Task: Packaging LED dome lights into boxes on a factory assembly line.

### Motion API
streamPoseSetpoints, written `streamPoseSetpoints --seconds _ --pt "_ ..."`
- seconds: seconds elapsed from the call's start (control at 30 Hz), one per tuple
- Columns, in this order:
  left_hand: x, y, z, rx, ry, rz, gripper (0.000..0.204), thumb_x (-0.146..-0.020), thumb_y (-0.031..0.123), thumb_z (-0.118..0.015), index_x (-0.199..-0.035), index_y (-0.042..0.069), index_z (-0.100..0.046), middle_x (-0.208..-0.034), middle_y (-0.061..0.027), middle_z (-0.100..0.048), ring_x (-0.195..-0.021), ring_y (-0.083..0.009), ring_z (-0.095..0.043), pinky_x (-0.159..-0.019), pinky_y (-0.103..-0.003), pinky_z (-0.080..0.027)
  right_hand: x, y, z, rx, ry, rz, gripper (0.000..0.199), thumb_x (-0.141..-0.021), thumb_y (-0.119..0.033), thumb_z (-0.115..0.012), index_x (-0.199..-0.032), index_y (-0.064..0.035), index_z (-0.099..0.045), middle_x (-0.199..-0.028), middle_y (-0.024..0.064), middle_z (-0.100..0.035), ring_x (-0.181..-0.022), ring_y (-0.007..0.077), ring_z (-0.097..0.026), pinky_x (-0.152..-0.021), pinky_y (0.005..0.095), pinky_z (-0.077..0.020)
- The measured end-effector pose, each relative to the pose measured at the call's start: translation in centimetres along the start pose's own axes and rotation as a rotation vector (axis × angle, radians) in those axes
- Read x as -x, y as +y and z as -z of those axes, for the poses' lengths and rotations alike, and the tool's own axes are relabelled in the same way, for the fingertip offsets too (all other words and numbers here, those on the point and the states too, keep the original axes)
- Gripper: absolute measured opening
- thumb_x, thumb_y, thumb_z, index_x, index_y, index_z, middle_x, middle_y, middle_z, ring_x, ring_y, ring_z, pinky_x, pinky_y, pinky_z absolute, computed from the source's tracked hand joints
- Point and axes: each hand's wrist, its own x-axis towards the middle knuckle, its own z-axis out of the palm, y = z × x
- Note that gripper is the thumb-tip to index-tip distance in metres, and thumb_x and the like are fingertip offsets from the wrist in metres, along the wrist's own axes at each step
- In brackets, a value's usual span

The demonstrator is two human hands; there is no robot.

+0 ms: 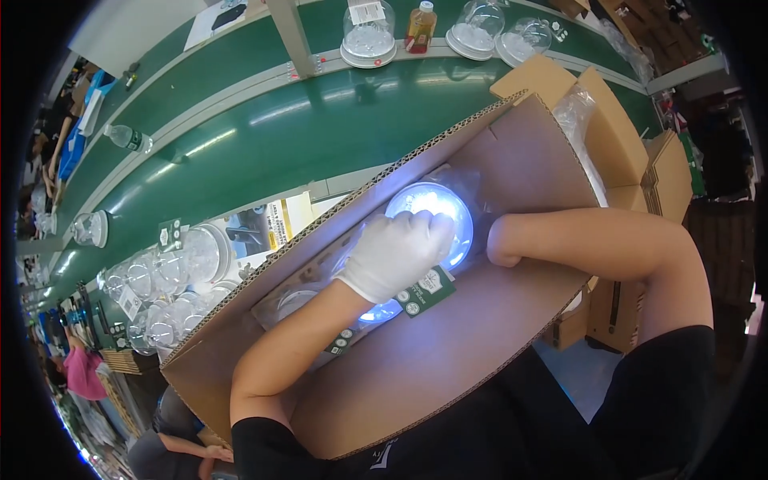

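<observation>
My left hand point(400, 248), in a white glove, is closed with its fingers curled against the round base of a glowing dome lamp point(458, 210). The lamp sits inside a deep cardboard box point(432, 392), with clear plastic film around it. A green printed tag point(430, 291) lies just below my left hand. My right hand point(502, 245) reaches into the box at the lamp's right side; only the bent wrist shows, and its fingers are hidden. Another clear dome point(296, 304) lies in the box, partly covered by my left forearm.
Several clear domes with white bases point(206, 252) lie left of the box. A green workbench point(336, 120) runs behind it. More domes point(370, 36) and an amber bottle point(420, 28) stand on the far ledge. Opened cartons point(616, 120) are at the right. Another person's arm point(188, 446) shows lower left.
</observation>
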Motion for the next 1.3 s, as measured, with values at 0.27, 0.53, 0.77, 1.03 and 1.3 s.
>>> streamPoseSetpoints --seconds 0.27,0.53,0.77,1.03,1.3 --pt "-0.5 3.6 -1.2 0.105 -0.123 -0.132 0.012 -0.081 0.020 -0.060 -0.085 0.010 -0.054 -0.070 -0.0054 -0.058 -0.062 -0.0212 -0.067 -0.048 -0.034 -0.053 10.9 -0.2 1.6 -0.284 0.233 -0.060 0.033 -0.080 -0.009 -0.061 -0.109 -0.0014 -0.074 -0.114 0.0210 -0.071 -0.104 0.0364 -0.068 -0.086 0.0470 -0.0551" --pt "-0.3 6.2 -2.9 0.070 -0.091 -0.272 0.016 -0.079 0.017 -0.061 -0.089 0.005 -0.058 -0.068 -0.0057 -0.055 -0.060 -0.0178 -0.062 -0.043 -0.032 -0.047 6.4 2.9 4.4 -0.051 0.701 -0.233 0.029 -0.087 -0.022 -0.065 -0.112 -0.0112 -0.076 -0.145 0.0123 -0.055 -0.132 0.0307 -0.054 -0.103 0.0444 -0.0482" --pt "0.0 6.3 -3.6 0.090 -0.127 -0.245 0.014 -0.079 0.016 -0.061 -0.087 0.005 -0.057 -0.069 -0.0060 -0.056 -0.062 -0.0190 -0.063 -0.044 -0.033 -0.048 2.8 4.3 5.9 0.136 0.061 -0.360 0.042 -0.094 -0.031 -0.059 -0.136 -0.0241 -0.063 -0.161 0.0024 -0.037 -0.151 0.0243 -0.028 -0.120 0.0493 -0.0233" --pt "-1.3 4.9 -2.3 0.138 -0.210 -0.184 0.013 -0.081 0.016 -0.060 -0.088 0.007 -0.056 -0.073 -0.0089 -0.059 -0.063 -0.0232 -0.066 -0.048 -0.037 -0.053 10.2 1.9 4.4 0.426 0.393 -0.637 0.033 -0.095 -0.029 -0.055 -0.119 -0.0169 -0.073 -0.148 0.0057 -0.052 -0.145 0.0222 -0.035 -0.122 0.0488 -0.0171" --pt "-4.4 1.9 -2.4 0.026 -0.229 -0.157 0.017 -0.086 0.026 -0.065 -0.087 0.013 -0.055 -0.069 -0.0038 -0.061 -0.062 -0.0213 -0.066 -0.055 -0.038 -0.056 17.8 2.0 0.8 -0.296 0.966 -0.321 0.032 -0.092 -0.017 -0.054 -0.115 0.0021 -0.067 -0.135 0.0172 -0.061 -0.126 0.0328 -0.057 -0.105 0.0407 -0.0480"
